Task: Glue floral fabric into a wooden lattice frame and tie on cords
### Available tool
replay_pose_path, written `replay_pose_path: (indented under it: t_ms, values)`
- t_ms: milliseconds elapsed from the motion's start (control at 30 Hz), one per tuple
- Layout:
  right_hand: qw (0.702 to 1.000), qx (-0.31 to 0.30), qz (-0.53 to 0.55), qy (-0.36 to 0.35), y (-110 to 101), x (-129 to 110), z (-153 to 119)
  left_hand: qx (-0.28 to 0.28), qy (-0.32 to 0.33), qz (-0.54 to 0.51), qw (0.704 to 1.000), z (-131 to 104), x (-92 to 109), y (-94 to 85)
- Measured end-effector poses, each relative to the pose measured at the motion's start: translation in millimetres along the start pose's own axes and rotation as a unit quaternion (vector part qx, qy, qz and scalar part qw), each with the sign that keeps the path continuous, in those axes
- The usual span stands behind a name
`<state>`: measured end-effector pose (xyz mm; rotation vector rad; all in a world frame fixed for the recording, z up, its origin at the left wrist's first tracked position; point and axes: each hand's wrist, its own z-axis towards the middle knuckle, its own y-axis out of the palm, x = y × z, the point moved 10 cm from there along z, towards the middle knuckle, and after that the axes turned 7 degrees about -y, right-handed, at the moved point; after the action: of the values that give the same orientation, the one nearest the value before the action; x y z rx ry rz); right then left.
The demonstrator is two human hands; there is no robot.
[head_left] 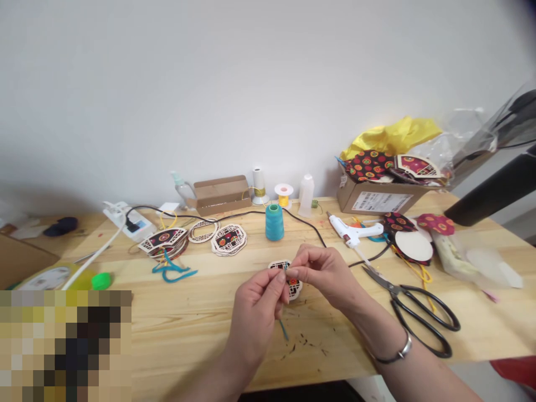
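Observation:
Both hands meet near the middle of the wooden table, fingertips almost touching over a small patterned wooden ornament (296, 287). My left hand (258, 304) is pinched at the ornament's upper left, and a short piece of teal cord (284, 330) hangs below its fingers. From the right, my right hand (324, 273) pinches at the ornament's top edge, where a bit of teal shows. Exactly what sits between the fingertips is too small to tell. Just behind the hands stands a teal thread spool (274, 223).
Black-handled scissors (393, 290) and a white glue gun (354, 230) lie at the right. A full cardboard box (377, 198) stands behind them. Patterned pieces (228, 239) and fan-shaped ones (163, 240) lie left. A black cable (307, 223) crosses the back.

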<state>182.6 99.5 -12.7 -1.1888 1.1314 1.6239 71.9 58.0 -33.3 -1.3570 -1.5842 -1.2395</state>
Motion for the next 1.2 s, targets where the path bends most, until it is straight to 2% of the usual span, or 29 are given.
replay_pose_path:
  t_ms: [233, 500, 767, 933, 1200]
  values:
    - [0.999, -0.008, 0.036, 0.039, 2, 9, -1, 0.004, 0.01, 0.068, 0.998, 0, 3, -1.2]
    - [0.997, -0.012, 0.051, 0.065, 3, 16, -3, 0.007, 0.005, 0.076, 0.997, 0, 1, -3.0]
    - [0.986, -0.04, 0.125, 0.106, 10, 26, -4, -0.002, 0.002, 0.08, 0.997, -2, -1, -1.0]
    - [0.982, -0.05, 0.124, 0.132, 10, 34, -7, -0.01, 0.003, 0.086, 0.996, -2, 0, 0.3]
    - [0.988, -0.058, 0.101, 0.099, 11, 21, -4, -0.02, -0.027, 0.065, 0.997, -1, -7, 1.1]
